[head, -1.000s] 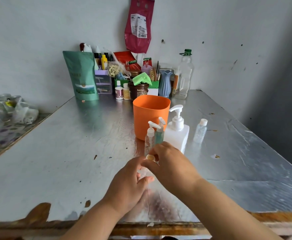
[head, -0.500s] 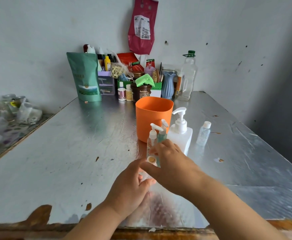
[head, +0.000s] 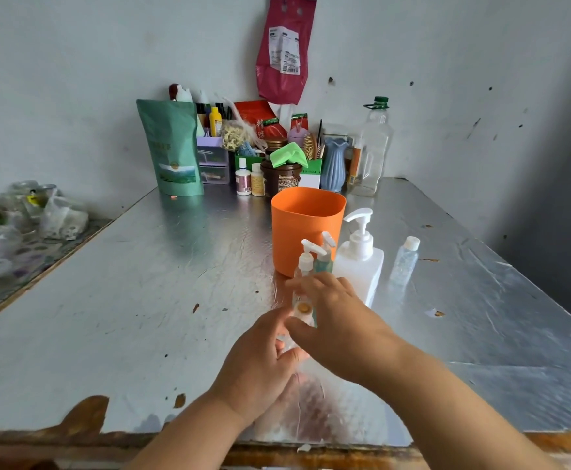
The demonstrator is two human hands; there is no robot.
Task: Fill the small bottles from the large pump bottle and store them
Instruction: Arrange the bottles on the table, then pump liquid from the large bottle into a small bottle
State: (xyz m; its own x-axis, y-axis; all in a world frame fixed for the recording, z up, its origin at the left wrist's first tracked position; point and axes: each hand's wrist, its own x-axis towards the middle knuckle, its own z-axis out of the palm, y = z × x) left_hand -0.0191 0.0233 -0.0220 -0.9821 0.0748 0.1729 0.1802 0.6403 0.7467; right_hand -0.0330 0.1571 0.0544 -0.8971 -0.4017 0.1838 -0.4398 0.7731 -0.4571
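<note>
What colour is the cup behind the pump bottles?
Orange plastic cup, clearest in the head view.

Table (head: 141, 317) shiny foil-like metal, creased; orange cup (head: 306, 228) matt plastic; pump bottle (head: 358, 266) probably plastic.

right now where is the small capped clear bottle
In the head view, the capped bottle stands on the metal table, just right of the large pump bottle.

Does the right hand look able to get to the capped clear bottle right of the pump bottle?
Probably yes: the capped clear bottle stands apart, right of the large pump bottle, nothing in front. The right hand must first let go of the small bottle it grips with the left hand.
</note>
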